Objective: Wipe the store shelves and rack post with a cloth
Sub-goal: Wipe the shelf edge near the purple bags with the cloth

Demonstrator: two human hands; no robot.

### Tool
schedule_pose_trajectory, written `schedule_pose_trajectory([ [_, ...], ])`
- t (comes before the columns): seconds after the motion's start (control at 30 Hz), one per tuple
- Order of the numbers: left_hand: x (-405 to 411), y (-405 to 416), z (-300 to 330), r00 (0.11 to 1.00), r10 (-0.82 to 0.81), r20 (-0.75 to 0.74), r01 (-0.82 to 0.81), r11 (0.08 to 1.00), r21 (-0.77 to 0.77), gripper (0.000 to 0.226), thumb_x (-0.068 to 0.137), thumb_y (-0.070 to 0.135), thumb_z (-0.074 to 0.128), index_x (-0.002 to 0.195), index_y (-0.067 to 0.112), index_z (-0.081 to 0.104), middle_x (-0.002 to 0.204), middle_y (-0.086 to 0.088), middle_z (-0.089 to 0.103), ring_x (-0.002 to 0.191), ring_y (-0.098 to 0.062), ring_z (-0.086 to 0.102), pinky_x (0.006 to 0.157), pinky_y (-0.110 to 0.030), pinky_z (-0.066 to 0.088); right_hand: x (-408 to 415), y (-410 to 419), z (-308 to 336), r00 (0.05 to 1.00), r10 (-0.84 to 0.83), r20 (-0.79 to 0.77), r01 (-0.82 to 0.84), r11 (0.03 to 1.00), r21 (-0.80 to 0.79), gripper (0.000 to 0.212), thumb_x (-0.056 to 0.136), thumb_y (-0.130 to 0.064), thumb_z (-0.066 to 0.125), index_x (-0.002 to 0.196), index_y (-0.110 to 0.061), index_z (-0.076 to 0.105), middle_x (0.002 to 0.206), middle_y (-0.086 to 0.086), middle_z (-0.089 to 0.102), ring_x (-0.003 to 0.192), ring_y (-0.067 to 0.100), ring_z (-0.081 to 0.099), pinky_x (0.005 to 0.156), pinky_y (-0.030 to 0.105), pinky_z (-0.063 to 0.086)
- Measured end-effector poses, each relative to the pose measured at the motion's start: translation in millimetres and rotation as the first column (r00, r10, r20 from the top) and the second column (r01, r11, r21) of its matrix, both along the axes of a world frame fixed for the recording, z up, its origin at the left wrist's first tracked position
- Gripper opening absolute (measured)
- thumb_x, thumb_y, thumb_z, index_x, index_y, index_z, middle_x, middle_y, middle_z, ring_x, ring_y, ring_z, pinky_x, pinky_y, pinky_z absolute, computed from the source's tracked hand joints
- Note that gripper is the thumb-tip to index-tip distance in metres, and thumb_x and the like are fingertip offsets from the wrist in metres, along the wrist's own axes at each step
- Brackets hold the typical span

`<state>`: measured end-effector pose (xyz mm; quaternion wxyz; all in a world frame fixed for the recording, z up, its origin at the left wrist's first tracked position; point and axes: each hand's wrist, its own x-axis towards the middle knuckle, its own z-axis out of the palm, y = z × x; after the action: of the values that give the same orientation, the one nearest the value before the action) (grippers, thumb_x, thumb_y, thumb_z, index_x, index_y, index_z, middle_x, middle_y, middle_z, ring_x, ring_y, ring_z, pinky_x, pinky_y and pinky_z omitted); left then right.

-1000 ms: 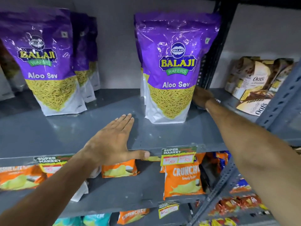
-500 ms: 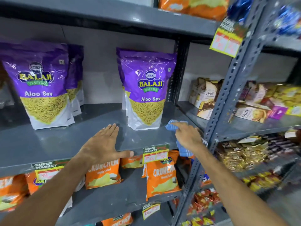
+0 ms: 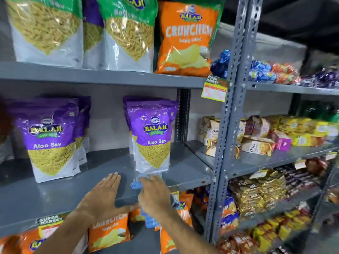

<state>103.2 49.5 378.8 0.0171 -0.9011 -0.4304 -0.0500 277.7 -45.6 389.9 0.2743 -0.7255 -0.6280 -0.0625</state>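
Note:
My right hand point(image 3: 155, 194) grips a blue cloth point(image 3: 136, 182) at the front of the grey middle shelf point(image 3: 55, 191), just below a purple Aloo Sev bag point(image 3: 153, 136). Part of the cloth hangs down past the shelf edge under my wrist. My left hand point(image 3: 102, 196) lies flat on the same shelf, fingers spread, thumb over the front edge, right beside the right hand. The grey perforated rack post point(image 3: 229, 114) stands upright to the right of both hands.
A second group of purple Aloo Sev bags point(image 3: 49, 136) stands at the left of the shelf. Orange chip bags point(image 3: 108, 230) fill the shelf below. Green and orange bags point(image 3: 185, 39) sit above. Oats boxes point(image 3: 256, 143) and wrapped snacks fill the right bay.
The view has tilted up, showing the upper shelf. My right hand with the cloth has slid left along the shelf front, from near the post to beside my left hand, which stays flat.

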Motion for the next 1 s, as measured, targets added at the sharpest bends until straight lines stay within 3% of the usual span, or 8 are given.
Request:
schedule_pose_trajectory([
  [0.1,-35.0,-6.7,-3.0,0.998,0.01,0.058,-0.01,1.0,-0.003,0.147,0.059,0.11,0.012,0.164,0.008,-0.005,0.171,0.0,-0.012,0.162,-0.017,-0.004,0.122,-0.021,-0.014,-18.1,12.3,1.7,0.994,0.104,-0.02,-0.105,0.994,-0.044,0.059,0.079,-0.021,0.04,0.133,-0.02,0.064,0.128,0.013,0.068,0.122,0.034,0.056,0.11,0.043,0.044],
  [0.2,-77.7,-9.1,-14.7,0.997,0.031,0.065,-0.035,0.997,0.064,0.133,0.074,0.103,0.023,0.152,-0.002,0.046,0.16,-0.014,0.045,0.147,-0.027,0.047,0.123,-0.017,-0.015,-41.5,29.0,2.5,0.979,0.197,-0.049,-0.199,0.979,-0.046,0.053,0.084,-0.021,0.043,0.132,-0.02,0.066,0.13,0.01,0.069,0.122,0.032,0.057,0.111,0.04,0.043],
  [0.27,-102.8,-11.3,-25.2,0.992,0.128,-0.004,-0.128,0.992,0.021,0.116,0.082,0.096,0.032,0.137,-0.001,0.063,0.143,-0.015,0.064,0.13,-0.029,0.064,0.126,-0.023,-0.004,-63.5,38.3,3.8,0.959,0.282,-0.03,-0.283,0.958,-0.038,0.048,0.09,-0.019,0.046,0.134,-0.02,0.064,0.135,0.01,0.066,0.126,0.03,0.056,0.114,0.036,0.037],
  [0.37,-133.7,-34.8,-29.0,0.987,0.158,-0.04,-0.152,0.98,0.131,0.108,0.086,0.09,0.039,0.143,0.0,0.058,0.15,-0.014,0.059,0.138,-0.029,0.057,0.123,-0.033,0.006,-100.8,43.9,-0.2,0.911,0.412,0.013,-0.412,0.911,0.017,0.045,0.094,-0.017,0.049,0.137,-0.021,0.062,0.139,0.008,0.065,0.132,0.026,0.053,0.117,0.032,0.033],
  [0.6,-178.9,-87.0,-69.7,0.974,0.164,0.154,-0.205,0.928,0.31,0.099,0.089,0.061,0.063,0.16,0.0,0.029,0.171,-0.017,0.023,0.158,-0.033,0.023,0.127,-0.047,0.019,-143.1,20.7,-38.9,0.783,0.608,0.134,-0.622,0.766,0.158,0.049,0.088,-0.024,0.045,0.131,-0.026,0.067,0.142,0.008,0.062,0.137,0.026,0.053,0.116,0.04,0.041],
  [0.7,-179.1,-104.8,-105.4,0.979,0.134,0.153,-0.169,0.956,0.242,0.097,0.086,0.053,0.063,0.159,-0.001,0.03,0.17,-0.02,0.022,0.158,-0.034,0.026,0.128,-0.045,0.017,-131.6,13.7,-74.8,0.69,0.683,0.239,-0.723,0.661,0.199,0.056,0.084,0.001,0.055,0.134,-0.021,0.065,0.152,0.006,0.052,0.148,0.026,0.039,0.123,0.041,0.03],
  [0.77,-174.9,-109.5,-134.2,0.985,0.128,0.113,-0.145,0.977,0.159,0.095,0.083,0.053,0.061,0.156,-0.003,0.034,0.168,-0.021,0.025,0.155,-0.035,0.031,0.127,-0.044,0.019,-121.0,9.7,-105.2,0.655,0.715,0.243,-0.755,0.632,0.177,0.056,0.085,0.006,0.055,0.134,-0.019,0.065,0.155,0.006,0.049,0.15,0.024,0.036,0.125,0.039,0.027],
  [1.0,-139.2,-100.3,-235.0,0.983,0.164,0.078,-0.16,0.986,-0.055,0.095,0.088,0.06,0.058,0.156,-0.003,0.037,0.168,-0.021,0.029,0.156,-0.035,0.03,0.126,-0.045,0.022,-71.3,17.3,-232.6,0.716,0.691,0.096,-0.677,0.722,-0.147,0.058,0.089,-0.001,0.052,0.139,-0.029,0.06,0.156,-0.003,0.047,0.148,0.016,0.038,0.12,0.03,0.034],
])
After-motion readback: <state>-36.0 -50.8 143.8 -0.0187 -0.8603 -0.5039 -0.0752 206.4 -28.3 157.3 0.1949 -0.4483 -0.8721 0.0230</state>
